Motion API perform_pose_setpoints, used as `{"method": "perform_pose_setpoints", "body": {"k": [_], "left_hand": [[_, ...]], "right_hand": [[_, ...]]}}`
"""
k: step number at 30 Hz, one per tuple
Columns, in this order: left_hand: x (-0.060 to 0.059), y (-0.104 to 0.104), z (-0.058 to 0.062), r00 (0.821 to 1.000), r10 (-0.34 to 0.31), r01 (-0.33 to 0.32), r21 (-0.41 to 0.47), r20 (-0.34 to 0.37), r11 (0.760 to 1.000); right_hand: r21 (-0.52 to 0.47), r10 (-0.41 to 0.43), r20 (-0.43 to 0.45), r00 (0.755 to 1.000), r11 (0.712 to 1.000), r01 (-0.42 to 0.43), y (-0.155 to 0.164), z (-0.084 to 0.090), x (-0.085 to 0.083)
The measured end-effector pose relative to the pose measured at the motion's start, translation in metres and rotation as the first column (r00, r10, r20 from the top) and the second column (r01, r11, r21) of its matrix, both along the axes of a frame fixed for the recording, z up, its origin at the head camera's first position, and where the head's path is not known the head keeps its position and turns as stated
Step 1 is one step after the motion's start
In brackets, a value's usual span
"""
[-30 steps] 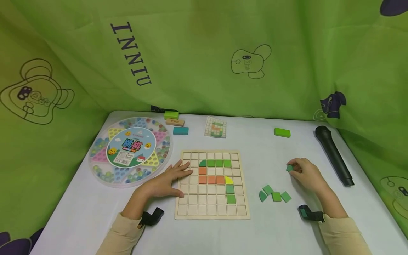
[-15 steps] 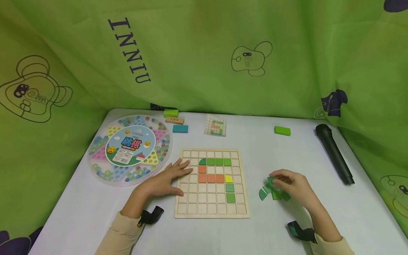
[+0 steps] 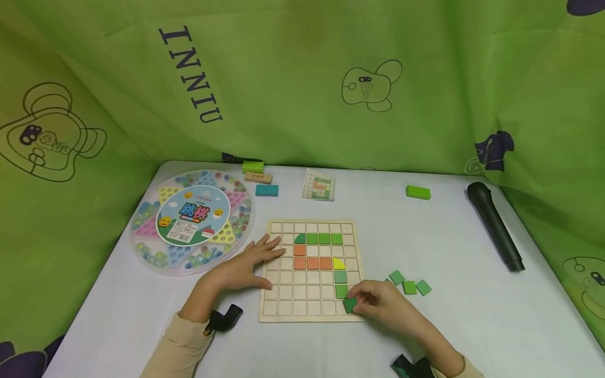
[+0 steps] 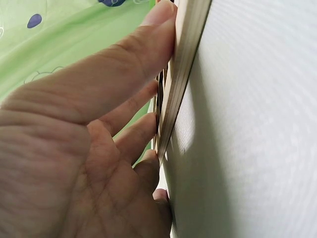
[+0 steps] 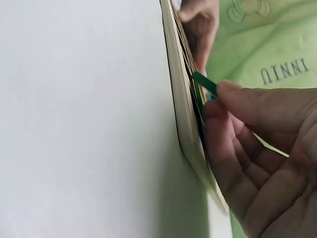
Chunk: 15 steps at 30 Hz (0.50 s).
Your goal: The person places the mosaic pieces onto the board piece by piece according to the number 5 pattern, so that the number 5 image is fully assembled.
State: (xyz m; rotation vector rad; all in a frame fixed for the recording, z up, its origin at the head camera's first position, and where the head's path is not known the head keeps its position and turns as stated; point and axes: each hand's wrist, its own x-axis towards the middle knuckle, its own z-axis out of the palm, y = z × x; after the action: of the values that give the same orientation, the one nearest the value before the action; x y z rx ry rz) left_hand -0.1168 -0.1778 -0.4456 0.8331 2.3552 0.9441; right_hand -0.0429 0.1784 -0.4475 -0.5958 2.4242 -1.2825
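Right hand (image 3: 378, 304) pinches a dark green tile (image 3: 350, 304) between thumb and fingertips, holding it tilted over the lower right corner of the wooden grid board (image 3: 283, 310), just below the column of green tiles already seated. The right wrist view confirms the tile gripped at its edge, just above the board surface. Left hand (image 3: 246, 268) lies flat with fingers straight and spread, pressing on the board's left edge, grasping nothing. Three loose green tiles (image 3: 409, 286) lie on the table (image 3: 472, 315) just right of the board
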Motion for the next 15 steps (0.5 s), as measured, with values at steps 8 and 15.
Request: {"method": "perform_pose_setpoints", "body": {"k": [8, 15], "left_hand": [[-0.002, 0.0, -0.002, 1.0, -0.004, 0.004, -0.004, -0.004, 1.0], [-0.001, -0.001, -0.003, 1.0, -0.003, 0.003, -0.006, -0.006, 1.0]], "right_hand": [[0.046, 0.049, -0.221, 0.974, 0.998, -0.04, -0.011, -0.01, 0.004], [0.079, 0.044, -0.252, 0.967, 0.997, -0.025, -0.014, -0.015, 0.006]]}}
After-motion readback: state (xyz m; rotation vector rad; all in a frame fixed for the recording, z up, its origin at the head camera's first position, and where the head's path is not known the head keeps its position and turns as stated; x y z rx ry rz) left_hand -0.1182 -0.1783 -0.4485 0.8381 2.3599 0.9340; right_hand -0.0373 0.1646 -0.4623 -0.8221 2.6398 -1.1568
